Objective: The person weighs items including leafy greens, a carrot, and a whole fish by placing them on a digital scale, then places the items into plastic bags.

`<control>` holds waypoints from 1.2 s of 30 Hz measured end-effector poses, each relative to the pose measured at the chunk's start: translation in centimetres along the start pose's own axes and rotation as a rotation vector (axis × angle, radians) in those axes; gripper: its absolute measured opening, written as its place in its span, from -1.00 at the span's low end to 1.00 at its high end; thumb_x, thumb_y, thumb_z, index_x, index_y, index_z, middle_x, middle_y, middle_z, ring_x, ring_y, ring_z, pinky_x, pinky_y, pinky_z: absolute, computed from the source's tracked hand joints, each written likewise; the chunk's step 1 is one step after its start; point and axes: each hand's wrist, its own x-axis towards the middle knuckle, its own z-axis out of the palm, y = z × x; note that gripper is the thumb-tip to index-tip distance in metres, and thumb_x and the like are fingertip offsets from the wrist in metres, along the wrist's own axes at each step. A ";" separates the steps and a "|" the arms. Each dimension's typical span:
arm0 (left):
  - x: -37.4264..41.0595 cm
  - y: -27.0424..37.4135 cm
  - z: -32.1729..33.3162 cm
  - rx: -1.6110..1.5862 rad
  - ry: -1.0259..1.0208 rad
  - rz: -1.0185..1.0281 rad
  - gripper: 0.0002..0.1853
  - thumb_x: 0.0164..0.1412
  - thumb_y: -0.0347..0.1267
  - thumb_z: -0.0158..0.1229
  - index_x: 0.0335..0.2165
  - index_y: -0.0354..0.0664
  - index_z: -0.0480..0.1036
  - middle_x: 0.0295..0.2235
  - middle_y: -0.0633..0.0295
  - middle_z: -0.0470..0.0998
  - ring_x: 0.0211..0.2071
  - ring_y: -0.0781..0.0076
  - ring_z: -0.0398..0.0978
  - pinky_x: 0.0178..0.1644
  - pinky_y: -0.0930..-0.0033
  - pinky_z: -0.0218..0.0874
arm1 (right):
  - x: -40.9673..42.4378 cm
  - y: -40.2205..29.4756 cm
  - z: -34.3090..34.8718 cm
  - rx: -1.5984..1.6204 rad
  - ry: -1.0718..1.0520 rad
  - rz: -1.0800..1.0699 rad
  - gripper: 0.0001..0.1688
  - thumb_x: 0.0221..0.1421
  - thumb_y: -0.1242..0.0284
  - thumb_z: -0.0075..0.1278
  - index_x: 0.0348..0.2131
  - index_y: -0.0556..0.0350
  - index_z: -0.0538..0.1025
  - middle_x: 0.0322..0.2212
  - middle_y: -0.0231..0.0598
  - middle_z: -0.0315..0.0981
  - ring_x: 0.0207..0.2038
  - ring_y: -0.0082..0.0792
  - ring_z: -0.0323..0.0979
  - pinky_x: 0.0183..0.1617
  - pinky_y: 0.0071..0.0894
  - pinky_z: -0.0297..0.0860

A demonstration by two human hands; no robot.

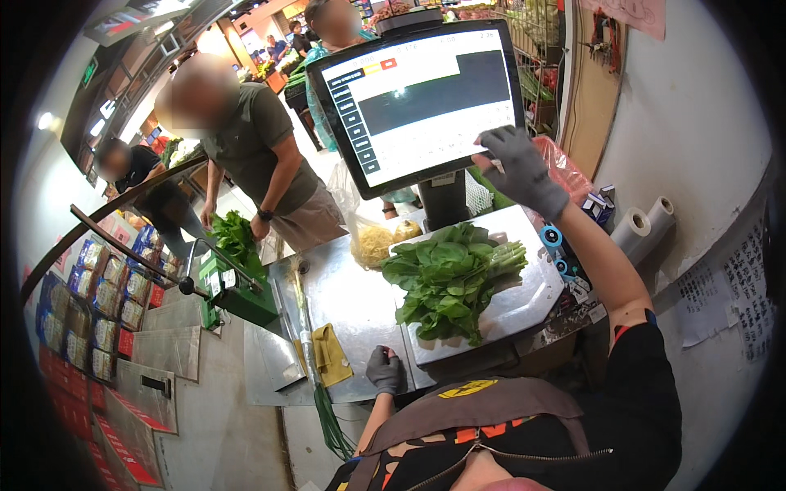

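A bunch of leafy greens lies on the white-topped weighing scale, stems towards the right. My right hand, in a grey fingerless glove, is raised at the lower right of a lit touchscreen. Its fingers are apart and hold nothing; whether a fingertip touches the glass I cannot tell. My left hand, gloved alike, rests with curled fingers at the near edge of the metal counter, and nothing shows in it. Left of it lie a yellow cloth and a bundle of long green onions.
A plastic bag of pale yellow strands stands behind the greens. Across the counter, a person handles leafy greens by a green metal device. Blue tape rolls and clear film rolls are at right.
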 end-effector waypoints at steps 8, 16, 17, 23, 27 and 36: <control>0.0 -0.1 0.3 0.032 -0.011 -0.017 -0.85 0.02 -0.29 0.06 -0.52 -0.13 0.40 -0.61 0.12 0.45 -0.57 0.13 0.43 -0.48 0.19 0.22 | 7.4 -1.8 4.0 -0.120 0.211 -0.196 -0.60 -0.09 0.38 0.04 -0.19 0.11 0.42 -0.15 -0.16 0.36 0.04 -0.16 0.21 0.09 -0.17 0.10; 0.0 0.6 -0.2 0.057 -0.038 -0.045 -0.84 0.02 -0.28 0.05 -0.52 -0.14 0.39 -0.60 0.10 0.44 -0.55 0.11 0.43 -0.46 0.18 0.22 | 5.7 -5.7 4.6 0.067 -0.124 -0.190 -0.56 -0.06 0.38 0.06 -0.15 0.20 0.41 -0.26 -0.20 0.41 -0.10 -0.20 0.29 0.05 -0.26 0.15; 0.0 0.8 -0.2 0.059 -0.044 -0.050 -0.84 0.02 -0.28 0.05 -0.52 -0.14 0.39 -0.60 0.10 0.45 -0.55 0.10 0.43 -0.46 0.18 0.22 | 5.4 -5.1 4.9 0.011 -0.042 -0.185 -0.52 -0.07 0.37 0.07 -0.13 0.20 0.39 -0.22 -0.18 0.39 -0.07 -0.19 0.27 0.07 -0.25 0.12; 0.0 0.0 0.1 0.073 -0.029 -0.020 -0.85 0.03 -0.28 0.05 -0.51 -0.12 0.39 -0.57 0.09 0.46 -0.53 0.07 0.43 -0.45 0.17 0.22 | 8.4 -2.1 5.4 -0.181 0.263 -0.143 -0.40 -0.13 0.36 0.07 -0.06 0.23 0.36 -0.06 -0.01 0.27 0.07 -0.11 0.12 0.13 -0.20 0.00; 0.4 0.2 0.0 0.045 -0.023 -0.001 -0.85 0.03 -0.29 0.06 -0.51 -0.13 0.39 -0.58 0.09 0.46 -0.53 0.07 0.44 -0.45 0.18 0.23 | 8.6 -1.4 5.5 -0.145 0.122 -0.075 -0.42 -0.12 0.35 0.07 -0.07 0.20 0.37 -0.14 -0.11 0.31 0.00 -0.15 0.17 0.06 -0.21 0.08; 0.3 -0.8 -0.3 -0.298 -0.130 -0.105 -0.85 0.06 -0.34 0.10 -0.51 -0.20 0.41 -0.65 0.25 0.42 -0.61 0.46 0.36 -0.50 0.40 0.19 | -11.8 -4.2 0.1 0.223 0.027 0.327 -0.88 -0.12 0.50 0.10 -0.47 0.14 0.49 -0.49 -0.23 0.46 -0.39 -0.20 0.39 -0.21 -0.29 0.26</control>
